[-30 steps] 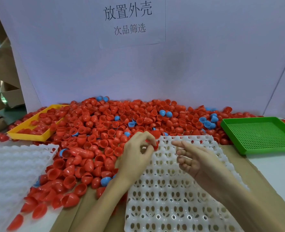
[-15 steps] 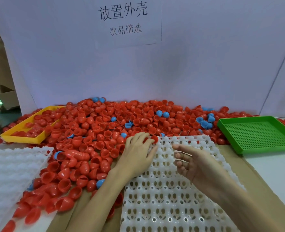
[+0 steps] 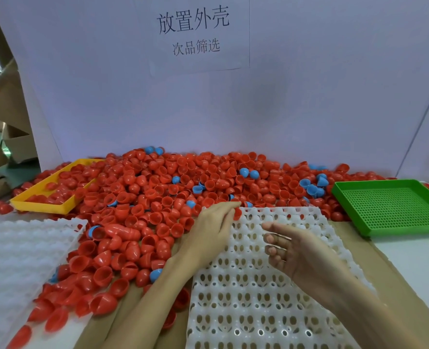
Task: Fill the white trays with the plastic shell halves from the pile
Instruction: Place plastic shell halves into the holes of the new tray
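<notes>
Head view: a red plastic shell half (image 3: 237, 213) sits at the far left corner of the white moulded plastic tray (image 3: 258, 293), under the left hand's (image 3: 209, 234) fingertips.

That shell half looks light, stiff and smooth, likely to skid or tip, so pinching its rim seems the safest hold; the left grip lies nearly flat, fingers stretched over the piece, touching rather than clasping. The right hand (image 3: 301, 250) hovers above the tray, loosely curled and holding nothing. Every other pocket in sight is unfilled. Behind and to the left spreads the pile of red and blue shell halves (image 3: 158, 197) on the bench, flanked by a yellow tray (image 3: 40, 206), a green perforated tray (image 3: 389, 205) and a second white tray (image 3: 14, 260).
</notes>
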`<state>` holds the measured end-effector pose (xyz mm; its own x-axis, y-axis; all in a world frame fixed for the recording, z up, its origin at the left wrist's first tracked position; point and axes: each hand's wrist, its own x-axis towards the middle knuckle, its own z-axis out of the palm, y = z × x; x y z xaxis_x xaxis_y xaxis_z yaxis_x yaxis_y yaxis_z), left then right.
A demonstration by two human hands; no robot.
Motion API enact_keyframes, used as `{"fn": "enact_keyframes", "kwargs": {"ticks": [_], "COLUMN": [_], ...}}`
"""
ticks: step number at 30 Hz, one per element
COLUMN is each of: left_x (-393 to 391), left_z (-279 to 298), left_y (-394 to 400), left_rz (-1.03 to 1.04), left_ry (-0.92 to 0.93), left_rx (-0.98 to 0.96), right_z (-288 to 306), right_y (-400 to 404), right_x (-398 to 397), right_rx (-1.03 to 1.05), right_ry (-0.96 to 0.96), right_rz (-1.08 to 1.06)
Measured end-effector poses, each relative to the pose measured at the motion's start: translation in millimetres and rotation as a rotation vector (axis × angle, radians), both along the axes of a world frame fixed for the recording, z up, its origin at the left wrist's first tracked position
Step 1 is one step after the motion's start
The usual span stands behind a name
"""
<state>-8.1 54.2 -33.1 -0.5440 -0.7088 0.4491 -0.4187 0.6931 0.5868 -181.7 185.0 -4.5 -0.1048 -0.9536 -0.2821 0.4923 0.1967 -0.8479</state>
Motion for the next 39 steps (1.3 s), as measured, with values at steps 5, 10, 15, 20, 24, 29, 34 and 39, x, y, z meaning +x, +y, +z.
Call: {"fn": "enact_keyframes", "kwargs": {"ticks": [5,10,15,20,24,29,34,39], "left_x": [28,60,61,63,63,63,60,63], "left_z": [8,-5,-8,-13,-15,-12,-15,-16], "left_y": [-18,-39,-46,-50,-51,-49,-63,-79], "left_rz": [0.276,0.467,0.311,0.384,0.434,0.480,0.491,0.461], "left_ry": [0.092,-0.297,-0.448,-0.444,-0.436,-0.240,-0.413,-0.533], "left_rx": [0.024,0.014,0.017,-0.033,-0.021,-0.092,-0.146,-0.036], "right_z": [-1,0,1,1,1,1,2,2], "right_y": [0,0,0,0,0,-1,0,0], "right_x": [-1,0,0,1,1,1,2,1], "right_rx": [0.001,0.011,0.013,0.022,0.022,0.026,0.024,0.026], "right_ry": [0.001,0.001,0.004,-0.001,0.009,0.003,0.006,-0.001], "right_rz": [0.000,0.002,0.008,0.018,0.023,0.027,0.030,0.038]}}
